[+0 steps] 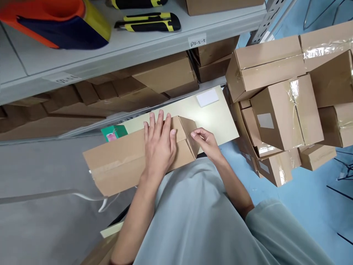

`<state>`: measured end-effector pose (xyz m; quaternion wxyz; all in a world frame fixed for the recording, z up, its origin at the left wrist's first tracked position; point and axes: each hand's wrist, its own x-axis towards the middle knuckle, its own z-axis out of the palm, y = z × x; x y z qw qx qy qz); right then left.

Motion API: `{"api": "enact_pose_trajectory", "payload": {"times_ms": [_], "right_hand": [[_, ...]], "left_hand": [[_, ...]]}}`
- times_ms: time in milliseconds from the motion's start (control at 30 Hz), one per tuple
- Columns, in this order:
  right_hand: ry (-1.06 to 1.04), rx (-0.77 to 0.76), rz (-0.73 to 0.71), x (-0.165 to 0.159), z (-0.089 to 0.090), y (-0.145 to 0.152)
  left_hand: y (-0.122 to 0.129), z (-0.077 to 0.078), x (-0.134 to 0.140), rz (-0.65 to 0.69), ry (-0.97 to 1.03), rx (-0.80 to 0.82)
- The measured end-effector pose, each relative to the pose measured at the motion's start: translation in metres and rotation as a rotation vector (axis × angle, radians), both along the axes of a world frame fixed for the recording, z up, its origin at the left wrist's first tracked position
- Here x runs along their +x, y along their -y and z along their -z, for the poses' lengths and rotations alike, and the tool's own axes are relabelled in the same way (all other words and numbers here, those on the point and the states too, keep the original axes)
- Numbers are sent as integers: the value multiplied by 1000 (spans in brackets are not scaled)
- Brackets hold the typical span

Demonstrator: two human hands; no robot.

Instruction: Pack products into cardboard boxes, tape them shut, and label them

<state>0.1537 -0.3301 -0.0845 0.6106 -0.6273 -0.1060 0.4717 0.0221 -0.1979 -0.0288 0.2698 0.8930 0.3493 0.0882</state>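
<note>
A long cardboard box point(121, 158) lies across a pale yellow board point(220, 121) in front of me. A strip of clear tape runs along its top. My left hand point(158, 145) rests flat on the box, fingers stretched out, near its right end. At that right end, my right hand point(206, 143) has thumb and forefinger pinched together beside the edge of the end face. Whatever is between those fingertips, if anything, is too small to make out. Behind the box, a green box point(114, 131) with a pink patch shows in part. A white label point(207, 98) lies on the board.
A grey shelf point(154, 46) above holds yellow-black utility knives point(150, 22) and an orange, blue and yellow object point(66, 25). Cardboard boxes point(165, 73) fill the level below. More boxes point(286, 110) are piled on the right over a blue floor. A white cable point(85, 197) hangs left.
</note>
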Motion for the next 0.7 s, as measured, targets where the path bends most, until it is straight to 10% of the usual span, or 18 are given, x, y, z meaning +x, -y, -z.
{"api": "enact_pose_trajectory", "payload": {"times_ms": [700], "right_hand": [[347,-220,56,-26,12,-4]], "left_hand": [[8,17,17,-85,89,-18]]}}
